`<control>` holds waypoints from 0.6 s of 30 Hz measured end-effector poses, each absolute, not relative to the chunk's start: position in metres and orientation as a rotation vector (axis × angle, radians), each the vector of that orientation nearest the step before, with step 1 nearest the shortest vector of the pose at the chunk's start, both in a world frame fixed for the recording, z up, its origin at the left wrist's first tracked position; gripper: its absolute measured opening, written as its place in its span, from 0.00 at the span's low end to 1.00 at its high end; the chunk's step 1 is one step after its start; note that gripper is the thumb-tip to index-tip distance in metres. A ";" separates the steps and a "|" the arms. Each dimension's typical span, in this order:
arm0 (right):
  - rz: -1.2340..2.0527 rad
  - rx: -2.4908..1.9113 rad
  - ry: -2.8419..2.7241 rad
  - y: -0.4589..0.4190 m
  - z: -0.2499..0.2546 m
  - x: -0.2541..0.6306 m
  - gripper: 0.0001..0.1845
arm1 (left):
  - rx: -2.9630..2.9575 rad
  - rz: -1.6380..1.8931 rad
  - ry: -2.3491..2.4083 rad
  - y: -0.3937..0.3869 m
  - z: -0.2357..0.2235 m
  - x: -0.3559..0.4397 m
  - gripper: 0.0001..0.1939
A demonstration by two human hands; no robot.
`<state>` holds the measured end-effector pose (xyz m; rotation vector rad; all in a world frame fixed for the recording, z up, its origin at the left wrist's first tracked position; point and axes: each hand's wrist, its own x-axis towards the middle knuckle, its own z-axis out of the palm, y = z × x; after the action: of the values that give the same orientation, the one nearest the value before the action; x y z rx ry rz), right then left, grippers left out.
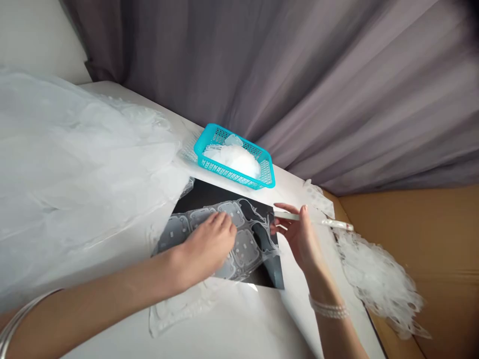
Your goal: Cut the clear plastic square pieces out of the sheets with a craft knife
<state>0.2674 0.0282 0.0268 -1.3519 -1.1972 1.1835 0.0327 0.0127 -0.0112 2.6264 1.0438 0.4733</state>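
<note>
A translucent moulded plastic sheet (245, 248) with several rounded square panels lies on a black board (204, 192). At its right end the panels give way to open, stringy frames. My left hand (211, 242) rests over the middle of the sheet, fingers curled together and pointing down; its fingertips are hidden, so what they pinch cannot be made out. Just off the board's right edge, my right hand (299, 239) holds a slim white pen-like tool (339, 224) between thumb and fingers. The tool lies nearly level, its left end close to the sheet's frames.
Behind the board stands a turquoise basket (235, 177) holding white translucent pieces. A large heap of clear plastic sheets (86, 164) covers the left side. Stringy plastic scraps (381, 284) hang over the right edge beside a cardboard box (422, 239). A grey curtain (262, 65) hangs behind.
</note>
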 end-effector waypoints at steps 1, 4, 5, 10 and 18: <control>1.169 -1.382 -1.187 0.019 0.024 0.262 0.29 | 2.656 0.449 1.093 0.014 -0.014 0.027 0.18; 1.092 -1.429 -1.223 0.007 0.016 0.242 0.25 | 2.739 0.416 1.178 0.013 -0.027 0.008 0.22; 1.063 -1.439 -1.260 0.007 0.013 0.235 0.23 | 2.766 0.411 1.179 0.011 -0.032 0.003 0.23; 0.983 -1.491 -1.516 0.013 0.003 0.202 0.20 | 2.802 0.389 1.132 0.002 -0.041 -0.008 0.26; 0.835 -1.525 -1.824 0.009 -0.006 0.180 0.17 | 2.682 0.414 1.146 -0.001 -0.023 -0.014 0.28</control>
<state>0.1800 0.0088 -0.0064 -1.5255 -1.8236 0.8351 -0.0142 -0.0007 -0.0231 2.6821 1.1458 0.4137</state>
